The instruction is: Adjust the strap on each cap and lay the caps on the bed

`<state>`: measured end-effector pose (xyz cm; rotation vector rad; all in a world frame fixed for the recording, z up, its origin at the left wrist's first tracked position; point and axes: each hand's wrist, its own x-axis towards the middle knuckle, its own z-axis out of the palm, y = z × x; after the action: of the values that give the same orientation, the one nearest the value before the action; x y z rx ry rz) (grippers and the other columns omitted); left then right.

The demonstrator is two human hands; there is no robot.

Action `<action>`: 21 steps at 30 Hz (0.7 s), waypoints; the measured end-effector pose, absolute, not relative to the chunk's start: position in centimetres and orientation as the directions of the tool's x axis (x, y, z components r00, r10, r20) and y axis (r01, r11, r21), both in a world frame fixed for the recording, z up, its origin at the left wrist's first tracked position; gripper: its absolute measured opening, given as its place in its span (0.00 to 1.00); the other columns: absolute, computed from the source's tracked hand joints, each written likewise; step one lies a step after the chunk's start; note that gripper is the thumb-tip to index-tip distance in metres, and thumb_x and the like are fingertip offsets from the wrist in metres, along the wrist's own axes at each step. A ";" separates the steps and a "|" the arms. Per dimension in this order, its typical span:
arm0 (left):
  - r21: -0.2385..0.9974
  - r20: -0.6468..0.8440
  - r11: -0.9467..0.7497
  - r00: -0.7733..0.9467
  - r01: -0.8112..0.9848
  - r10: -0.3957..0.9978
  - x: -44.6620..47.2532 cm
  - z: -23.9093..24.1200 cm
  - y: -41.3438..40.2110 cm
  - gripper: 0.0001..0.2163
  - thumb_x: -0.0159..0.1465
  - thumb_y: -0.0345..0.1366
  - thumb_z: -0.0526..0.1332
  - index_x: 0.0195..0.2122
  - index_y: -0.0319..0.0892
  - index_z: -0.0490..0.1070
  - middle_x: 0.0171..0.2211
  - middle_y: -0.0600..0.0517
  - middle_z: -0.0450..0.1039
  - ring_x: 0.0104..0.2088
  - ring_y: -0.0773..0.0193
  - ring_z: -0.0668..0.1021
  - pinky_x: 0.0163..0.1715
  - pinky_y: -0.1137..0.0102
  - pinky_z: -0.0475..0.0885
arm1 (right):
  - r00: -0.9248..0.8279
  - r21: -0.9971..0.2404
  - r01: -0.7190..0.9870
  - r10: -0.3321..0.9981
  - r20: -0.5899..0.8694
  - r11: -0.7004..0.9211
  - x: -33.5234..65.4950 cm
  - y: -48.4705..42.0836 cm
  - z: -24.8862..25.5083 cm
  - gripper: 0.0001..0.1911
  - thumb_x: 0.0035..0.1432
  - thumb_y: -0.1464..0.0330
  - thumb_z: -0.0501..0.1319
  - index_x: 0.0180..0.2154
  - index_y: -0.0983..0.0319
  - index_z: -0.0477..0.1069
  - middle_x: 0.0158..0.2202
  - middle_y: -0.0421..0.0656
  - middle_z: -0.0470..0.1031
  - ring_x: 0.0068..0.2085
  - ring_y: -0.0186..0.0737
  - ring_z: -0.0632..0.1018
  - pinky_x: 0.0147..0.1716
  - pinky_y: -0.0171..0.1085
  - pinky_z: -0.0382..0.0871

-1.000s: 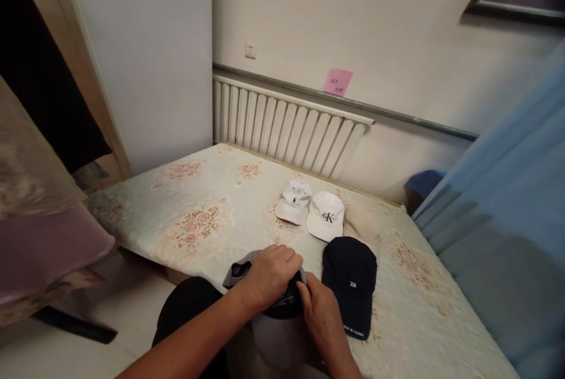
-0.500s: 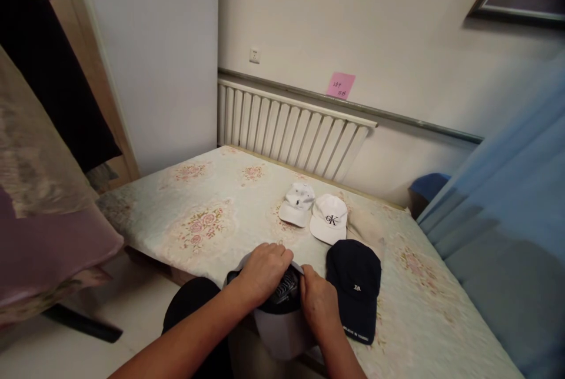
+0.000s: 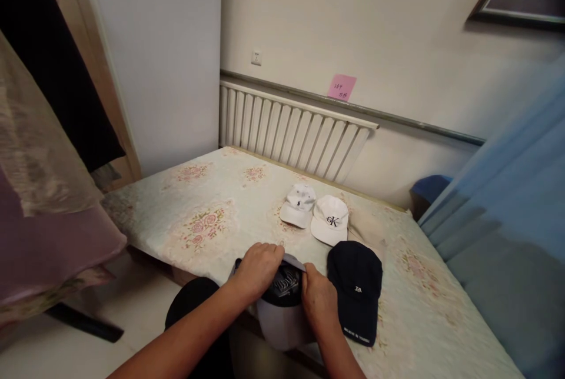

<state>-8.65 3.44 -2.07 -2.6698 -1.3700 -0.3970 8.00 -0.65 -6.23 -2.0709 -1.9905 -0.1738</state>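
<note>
A grey cap (image 3: 279, 320) lies upside down at the near edge of the bed, its dark inside lining facing up. My left hand (image 3: 257, 269) curls over the cap's left rim and grips it. My right hand (image 3: 318, 303) pinches the rim on the right side. Just to the right lies a dark navy cap (image 3: 355, 285) with a small white logo. Behind it sit two white caps, one with a small emblem (image 3: 299, 205) and one with black letters (image 3: 330, 219), and a beige cap (image 3: 369, 229) partly hidden by the navy one.
The bed (image 3: 207, 214) has a pale floral cover. A white radiator (image 3: 291, 130) runs along the far wall under a pink sticky note (image 3: 341, 87). A blue curtain (image 3: 507, 214) hangs at the right. Folded bedding (image 3: 39, 232) is stacked at the left.
Both hands have shifted along the grey cap's rim, uncovering more of its dark lining. The view has moved slightly, so everything sits a little further right and lower.
</note>
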 end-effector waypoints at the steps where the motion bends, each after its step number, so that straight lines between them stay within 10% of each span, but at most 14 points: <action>1: 0.018 0.288 -0.579 0.550 0.815 0.784 -8.8 -2.2 3.6 0.08 0.63 0.26 0.50 0.37 0.40 0.66 0.33 0.48 0.74 0.36 0.57 0.75 0.37 0.63 0.68 | 0.061 -0.116 0.993 0.962 0.268 -0.031 8.0 -0.6 -6.4 0.15 0.65 0.70 0.43 0.35 0.60 0.67 0.26 0.42 0.78 0.27 0.40 0.78 0.23 0.36 0.50; 21: 0.035 0.400 -0.627 0.564 0.778 0.722 -7.6 -3.6 5.3 0.07 0.65 0.29 0.49 0.35 0.40 0.66 0.33 0.48 0.71 0.36 0.57 0.72 0.37 0.63 0.66 | 0.105 -0.308 0.951 0.971 0.214 -0.035 8.4 -0.7 -9.8 0.15 0.62 0.72 0.44 0.37 0.62 0.69 0.26 0.45 0.78 0.29 0.41 0.78 0.26 0.34 0.61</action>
<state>-7.65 5.32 -3.62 -2.6475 -1.2786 -0.5757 8.43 -0.72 -9.84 -2.0214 -1.8792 0.0756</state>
